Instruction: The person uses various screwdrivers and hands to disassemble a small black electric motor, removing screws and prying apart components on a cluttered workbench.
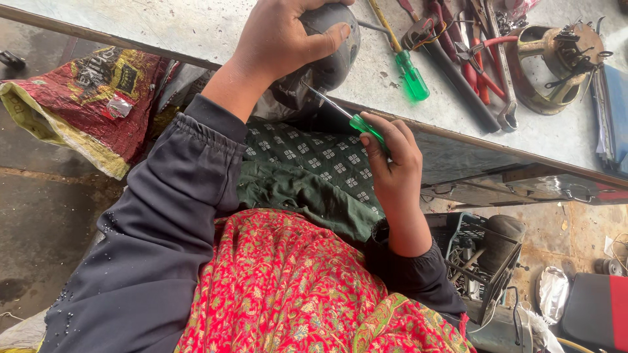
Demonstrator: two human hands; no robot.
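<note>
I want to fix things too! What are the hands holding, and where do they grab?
The left hand grips the grey round part over its top. The right hand holds a screwdriver by its green handle.

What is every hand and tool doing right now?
left hand: gripping the grey round part
grey round part: held at the bench edge
right hand: closed on a green-handled screwdriver
green-handled screwdriver: tip against the round part
second green screwdriver: lying loose on the bench
red-handled pliers: lying on the bench

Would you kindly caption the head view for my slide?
Left hand steadies a grey rounded part while right hand works a green-handled screwdriver against it.
</note>
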